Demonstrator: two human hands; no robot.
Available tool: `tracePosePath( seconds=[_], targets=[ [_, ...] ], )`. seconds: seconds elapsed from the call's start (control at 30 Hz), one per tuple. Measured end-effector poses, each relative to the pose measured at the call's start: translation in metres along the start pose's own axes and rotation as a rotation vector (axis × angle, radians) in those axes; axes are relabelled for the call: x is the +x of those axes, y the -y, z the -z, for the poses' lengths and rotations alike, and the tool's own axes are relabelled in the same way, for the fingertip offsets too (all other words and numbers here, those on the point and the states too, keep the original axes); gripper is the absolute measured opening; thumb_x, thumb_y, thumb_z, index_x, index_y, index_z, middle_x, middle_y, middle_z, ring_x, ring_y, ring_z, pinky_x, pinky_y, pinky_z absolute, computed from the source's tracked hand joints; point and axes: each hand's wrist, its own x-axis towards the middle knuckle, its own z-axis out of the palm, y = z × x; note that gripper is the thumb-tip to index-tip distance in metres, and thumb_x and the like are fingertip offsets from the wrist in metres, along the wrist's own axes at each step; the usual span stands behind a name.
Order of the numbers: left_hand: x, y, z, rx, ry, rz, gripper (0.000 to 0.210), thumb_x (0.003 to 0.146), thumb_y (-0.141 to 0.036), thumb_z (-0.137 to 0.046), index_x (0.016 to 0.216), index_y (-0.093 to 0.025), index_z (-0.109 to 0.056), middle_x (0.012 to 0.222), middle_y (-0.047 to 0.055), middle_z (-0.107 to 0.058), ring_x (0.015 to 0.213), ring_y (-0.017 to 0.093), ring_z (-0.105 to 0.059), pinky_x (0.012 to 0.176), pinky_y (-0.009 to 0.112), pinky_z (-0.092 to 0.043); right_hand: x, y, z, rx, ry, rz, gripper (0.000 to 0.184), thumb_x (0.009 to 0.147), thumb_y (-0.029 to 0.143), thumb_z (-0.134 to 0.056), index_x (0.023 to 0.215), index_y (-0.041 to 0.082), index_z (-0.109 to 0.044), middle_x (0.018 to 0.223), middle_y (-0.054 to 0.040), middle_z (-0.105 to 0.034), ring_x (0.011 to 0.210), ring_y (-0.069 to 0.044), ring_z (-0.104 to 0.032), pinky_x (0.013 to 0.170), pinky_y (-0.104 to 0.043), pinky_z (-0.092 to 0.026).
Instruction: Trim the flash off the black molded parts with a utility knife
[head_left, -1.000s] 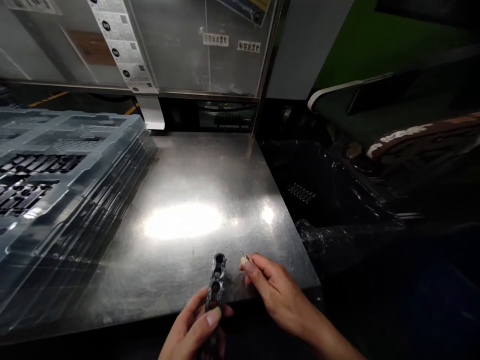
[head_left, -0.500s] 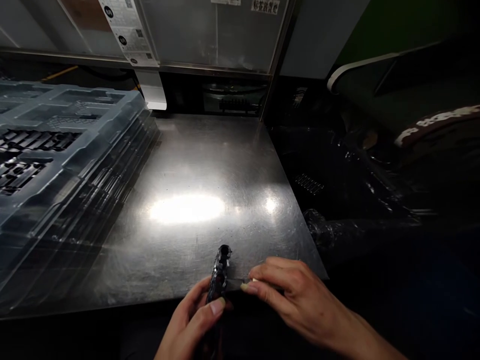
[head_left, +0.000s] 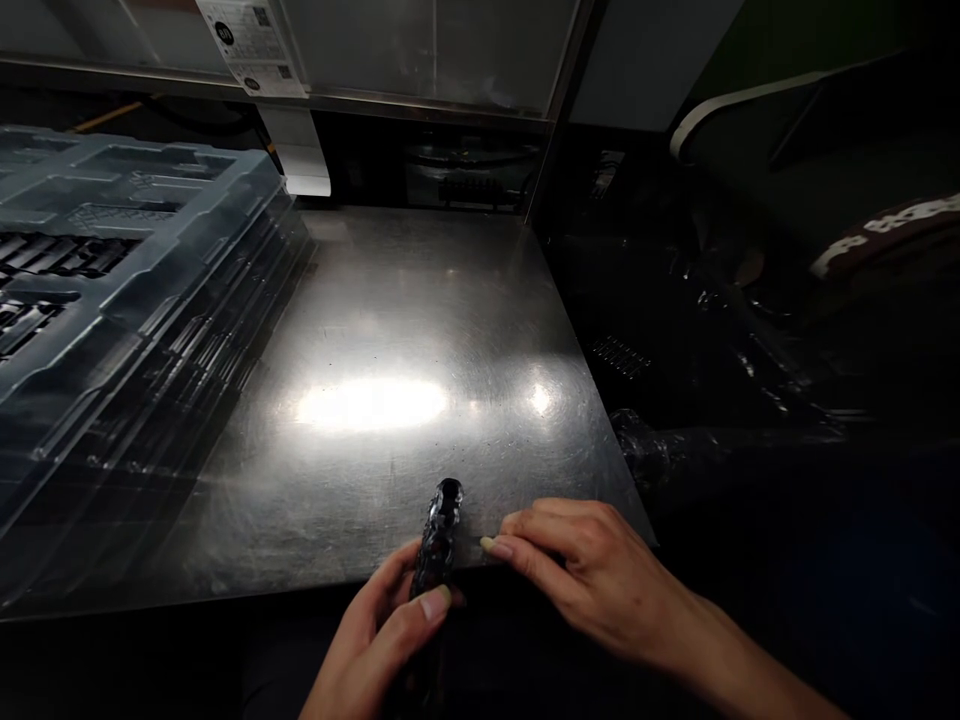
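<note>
My left hand [head_left: 390, 630] is closed around a glossy black moulded part [head_left: 441, 530], long and narrow with round hollows along it. The part tilts up over the front edge of the metal table, and its lower end fades into the dark. Just to the right of it, my right hand [head_left: 589, 575] is pinched, thumb against the curled fingers. Its fingertips are a short gap away from the black part. Whatever may be between them is too small or hidden to make out.
Stacked clear plastic trays [head_left: 150, 290] with black parts in the top one stand at the left of the metal table [head_left: 390, 310]. A framed panel [head_left: 427, 50] rises behind it. Clear plastic wrap [head_left: 660, 450] lies in a dark area beyond the right edge.
The whole view has shifted slightly, with the background sitting higher. A thin sliver seen between the right fingertips and the black part no longer shows. Both hands keep their closed grips.
</note>
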Motion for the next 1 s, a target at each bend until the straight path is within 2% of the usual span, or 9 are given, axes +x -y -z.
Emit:
tracePosePath(
  seconds=[0.17, 0.37, 0.53, 0.67, 0.77, 0.87, 1.0],
  targets=[
    [-0.0005, -0.0011, -0.0013, -0.009, 0.021, -0.022, 0.052, 0.079, -0.044, -0.085, 0.125, -0.024, -0.075, 0.086, 0.005, -0.077, 0.045, 0.01, -0.053, 0.063, 0.03, -0.055, 0.0019, 0.0034, 0.0009, 0.035, 0.009, 0.003, 0.033, 0.108, 0.038, -0.055, 0.086, 0.023, -0.075, 0.073, 0.0015, -0.068, 0.066, -0.015, -0.061, 0.065, -0.03, -0.044],
    [-0.0003, -0.0007, -0.0004, -0.012, -0.003, -0.013, 0.056, 0.077, -0.045, -0.086, 0.127, -0.023, -0.074, 0.087, 0.006, -0.077, 0.047, 0.011, -0.055, 0.064, 0.032, -0.057, 0.0022, 0.0028, 0.0017, 0.027, 0.013, -0.009, 0.032, 0.108, 0.039, -0.055, 0.088, 0.024, -0.075, 0.073, 0.0019, -0.067, 0.067, -0.015, -0.062, 0.065, -0.029, -0.044],
    [0.0019, 0.0013, 0.0029, -0.011, 0.004, -0.002, 0.059, 0.078, -0.044, -0.085, 0.132, -0.024, -0.071, 0.077, 0.004, -0.076, 0.042, 0.012, -0.053, 0.067, 0.035, -0.058, 0.0035, 0.0029, 0.0021, 0.037, 0.022, 0.014, 0.035, 0.108, 0.039, -0.055, 0.083, 0.022, -0.073, 0.071, 0.0027, -0.067, 0.067, -0.014, -0.062, 0.065, -0.029, -0.043],
    [0.0007, 0.0004, 0.0004, 0.013, -0.003, -0.023, 0.055, 0.078, -0.046, -0.085, 0.127, -0.024, -0.074, 0.084, 0.005, -0.077, 0.048, 0.013, -0.057, 0.067, 0.033, -0.058, 0.0043, 0.0015, 0.0018, 0.009, 0.006, 0.007, 0.034, 0.108, 0.041, -0.055, 0.085, 0.023, -0.073, 0.071, 0.0027, -0.066, 0.065, -0.014, -0.061, 0.064, -0.029, -0.043],
    [-0.0013, -0.0003, -0.003, 0.053, -0.007, -0.048, 0.052, 0.079, -0.046, -0.084, 0.126, -0.024, -0.075, 0.085, 0.004, -0.076, 0.05, 0.014, -0.059, 0.065, 0.032, -0.058, 0.0048, 0.0005, 0.0031, -0.008, 0.048, -0.025, 0.036, 0.108, 0.044, -0.054, 0.082, 0.025, -0.072, 0.071, 0.0031, -0.067, 0.066, -0.015, -0.061, 0.066, -0.031, -0.043],
    [-0.0027, 0.0016, -0.0036, 0.083, -0.05, -0.046, 0.058, 0.078, -0.046, -0.085, 0.131, -0.025, -0.073, 0.091, 0.007, -0.078, 0.062, 0.02, -0.068, 0.065, 0.032, -0.058, 0.005, 0.0013, 0.0049, -0.021, 0.07, -0.046, 0.039, 0.108, 0.045, -0.054, 0.078, 0.025, -0.069, 0.068, 0.0039, -0.066, 0.066, -0.016, -0.061, 0.066, -0.031, -0.042],
    [-0.0039, 0.0064, -0.0013, 0.049, -0.118, -0.046, 0.057, 0.081, -0.042, -0.085, 0.133, -0.025, -0.072, 0.104, 0.01, -0.081, 0.085, 0.028, -0.075, 0.065, 0.03, -0.057, 0.0018, 0.0041, 0.0034, -0.077, 0.022, -0.038, 0.043, 0.108, 0.048, -0.051, 0.077, 0.024, -0.067, 0.066, 0.0046, -0.062, 0.062, -0.014, -0.058, 0.062, -0.03, -0.039]
  ],
)
